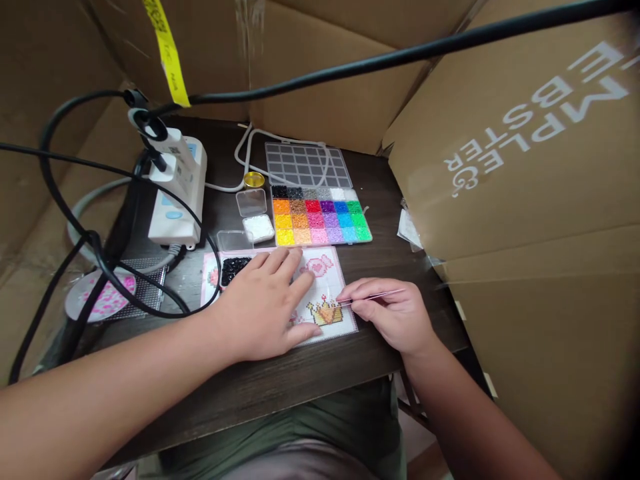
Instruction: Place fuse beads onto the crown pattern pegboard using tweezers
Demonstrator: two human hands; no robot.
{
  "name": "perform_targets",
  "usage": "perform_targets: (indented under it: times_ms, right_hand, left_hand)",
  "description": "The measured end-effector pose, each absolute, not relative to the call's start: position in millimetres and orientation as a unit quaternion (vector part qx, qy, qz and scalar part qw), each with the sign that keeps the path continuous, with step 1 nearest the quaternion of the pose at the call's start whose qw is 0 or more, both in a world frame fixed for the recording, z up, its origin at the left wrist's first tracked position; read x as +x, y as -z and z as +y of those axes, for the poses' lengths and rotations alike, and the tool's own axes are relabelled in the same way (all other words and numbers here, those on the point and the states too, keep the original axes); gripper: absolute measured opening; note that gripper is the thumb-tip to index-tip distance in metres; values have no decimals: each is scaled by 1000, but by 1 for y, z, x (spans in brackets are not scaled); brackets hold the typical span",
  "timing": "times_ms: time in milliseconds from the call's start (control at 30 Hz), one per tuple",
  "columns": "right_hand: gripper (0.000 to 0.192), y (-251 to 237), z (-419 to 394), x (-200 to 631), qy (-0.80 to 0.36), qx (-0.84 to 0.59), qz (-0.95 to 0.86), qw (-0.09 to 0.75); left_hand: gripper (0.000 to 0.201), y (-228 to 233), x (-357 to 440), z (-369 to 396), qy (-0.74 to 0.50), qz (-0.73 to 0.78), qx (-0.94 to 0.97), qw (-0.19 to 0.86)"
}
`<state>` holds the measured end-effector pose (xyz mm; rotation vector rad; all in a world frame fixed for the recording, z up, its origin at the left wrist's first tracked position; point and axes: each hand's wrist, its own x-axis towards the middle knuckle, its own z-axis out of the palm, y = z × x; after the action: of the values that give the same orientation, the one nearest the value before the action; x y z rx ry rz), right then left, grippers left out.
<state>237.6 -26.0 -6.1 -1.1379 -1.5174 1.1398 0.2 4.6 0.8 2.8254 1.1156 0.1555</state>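
My left hand (pixel 267 303) lies flat with fingers spread across a white pattern sheet (pixel 345 327) with a pink edge. Part of the sheet is hidden beneath it. My right hand (pixel 393 310) pinches a pair of tweezers (pixel 373 296), whose tips reach a crown of beads (pixel 327 313) in yellow, orange and dark colours. Whether the tips hold a bead is too small to tell. Above the crown a pink candy design (pixel 317 265) shows on the sheet. Black beads (pixel 235 270) fill a small clear box by my left fingers.
Behind the sheet stands a sorted bead case (pixel 320 217) with its clear lid (pixel 307 163) folded back. A box of white beads (pixel 259 229) and a gold tin (pixel 254 179) are beside it. Black cables (pixel 105 260) loop near a white power strip (pixel 177 193). Cardboard walls (pixel 320 80) surround the table.
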Motion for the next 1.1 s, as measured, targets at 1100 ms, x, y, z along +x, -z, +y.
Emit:
perform_targets:
  times_ms: [1100]
  right_hand:
    - [5, 6, -21, 233, -468, -452, -646, 399]
  left_hand:
    - [72, -1, 0, 4, -58, 360, 930, 42]
